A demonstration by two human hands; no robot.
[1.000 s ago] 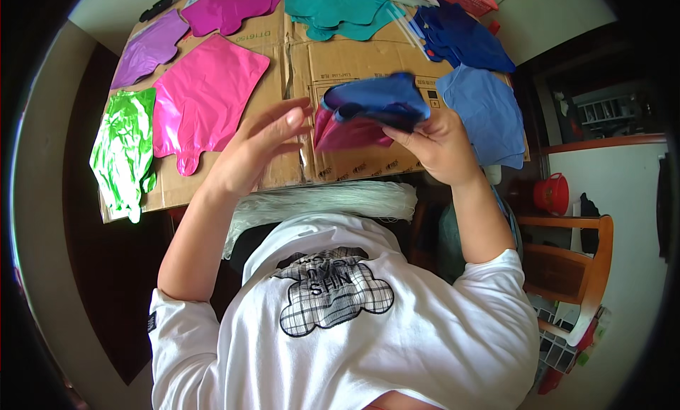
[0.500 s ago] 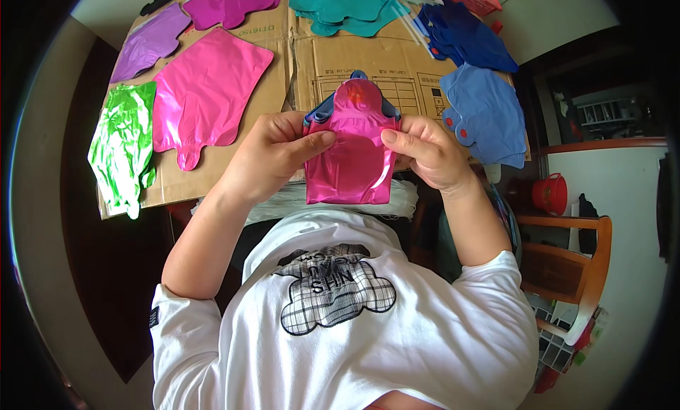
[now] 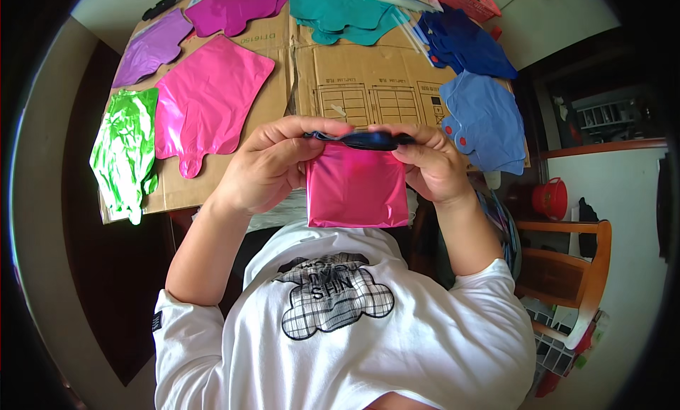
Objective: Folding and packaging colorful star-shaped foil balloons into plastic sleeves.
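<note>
Above my lap, at the near edge of the cardboard, I hold a folded shiny pink foil pouch between both hands. Its square pink face hangs down toward my shirt, and a dark blue layer shows along its upper edge. My left hand pinches the upper left corner, thumb in front and fingers stretched along the top. At the upper right corner my right hand grips likewise. The inside of the pouch and its back are hidden.
Flat foil pieces lie around the cardboard: green, pink, purple, magenta, teal, dark blue and light blue. A red basket stands far right; a wooden chair is at my right.
The pouch's upper part has tipped, so the rounded pink flap no longer shows and the blue edge faces up. My fingers have moved inward along the top; the lower edge hangs lower.
</note>
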